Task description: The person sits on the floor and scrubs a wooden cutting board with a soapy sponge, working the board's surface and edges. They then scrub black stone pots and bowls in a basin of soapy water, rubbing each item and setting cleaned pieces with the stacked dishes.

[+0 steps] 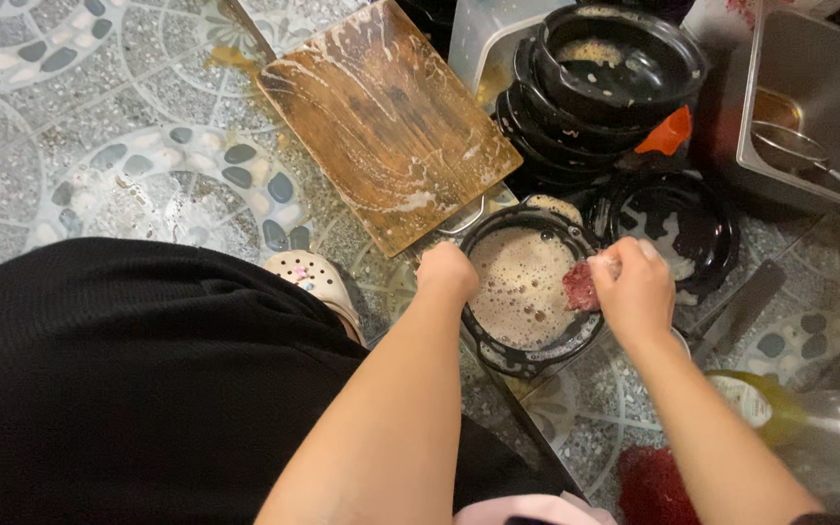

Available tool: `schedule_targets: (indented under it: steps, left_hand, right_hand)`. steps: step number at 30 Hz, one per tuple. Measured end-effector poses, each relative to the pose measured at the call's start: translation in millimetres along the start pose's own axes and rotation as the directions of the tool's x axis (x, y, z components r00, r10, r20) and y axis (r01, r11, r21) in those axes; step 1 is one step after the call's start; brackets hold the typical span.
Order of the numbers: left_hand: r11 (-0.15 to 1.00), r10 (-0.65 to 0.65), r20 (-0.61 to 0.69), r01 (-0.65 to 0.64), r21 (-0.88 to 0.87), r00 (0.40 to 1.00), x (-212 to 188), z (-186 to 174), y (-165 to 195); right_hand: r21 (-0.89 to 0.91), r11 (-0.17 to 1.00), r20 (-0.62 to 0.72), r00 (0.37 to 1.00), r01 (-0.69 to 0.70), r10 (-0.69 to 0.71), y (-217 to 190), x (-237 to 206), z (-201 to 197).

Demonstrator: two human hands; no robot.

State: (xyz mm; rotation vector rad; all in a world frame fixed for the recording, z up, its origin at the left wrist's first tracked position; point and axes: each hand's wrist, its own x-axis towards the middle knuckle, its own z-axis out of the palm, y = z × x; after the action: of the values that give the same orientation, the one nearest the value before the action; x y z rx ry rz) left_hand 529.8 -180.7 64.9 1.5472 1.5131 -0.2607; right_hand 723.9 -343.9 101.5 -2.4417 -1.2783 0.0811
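Observation:
A black pot point(507, 352) full of soapy foam sits on the tiled floor below me. My left hand point(447, 270) grips its left rim. A red scrubbing sponge point(581, 288) is clutched in my right hand point(636, 288), pressed against the pot's inner right wall. Foam hides the pot's bottom.
A soapy wooden cutting board point(387, 117) lies behind the pot. Stacked black pots point(603, 89) and a black lid point(681, 224) stand at the back right, beside a metal tub point(809, 107). A yellow liquid bottle point(780, 408) and a red scrubber point(655, 486) lie right. My sandal point(318, 280) is left.

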Motion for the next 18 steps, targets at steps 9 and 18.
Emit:
schedule_targets:
  steps: [9, 18]
  left_hand:
    - [0.999, 0.053, -0.023, -0.053, 0.012, 0.998, 3, 8, -2]
    - [0.997, 0.073, -0.085, -0.075, -0.021, 0.994, 5, 9, -5]
  right_hand:
    - [0.157, 0.986, -0.197, 0.98, 0.057, -0.025, -1, -51, 16]
    - [0.427, 0.879, 0.069, 0.977, -0.214, 0.204, -1, 30, 42]
